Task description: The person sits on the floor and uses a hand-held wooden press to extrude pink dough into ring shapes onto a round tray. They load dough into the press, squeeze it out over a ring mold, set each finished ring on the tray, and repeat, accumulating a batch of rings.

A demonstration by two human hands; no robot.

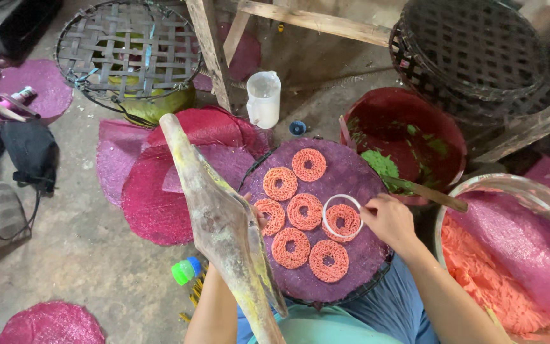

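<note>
Centre of frame: round purple mesh tray (351, 172) on the person's lap, carrying seven orange noodle rings (300, 211), lacy, each with a hole in the middle.

Right hand (389, 220), centre right: fingers pinched narrow on the rim of a white ring mould (342, 216), which sits around the seventh ring at the tray's right side.

Left hand (259, 216), centre: mostly hidden behind a long wooden press (224, 223) that runs from upper centre down to the bottom edge. It appears wrapped around the press; the grip itself I cannot tell.

Right edge: metal basin (453, 191) with orange dough (485, 280) under a pink mesh sheet. Upper right: red bucket (415, 108) with green paste. Left: stacked pink mesh mats (154, 204).

Judgement: shaping step, one ring just formed. Next move calls for lifting the mould straight off without dragging the strands, then setting it on bare mesh at the tray's lower edge.
</note>
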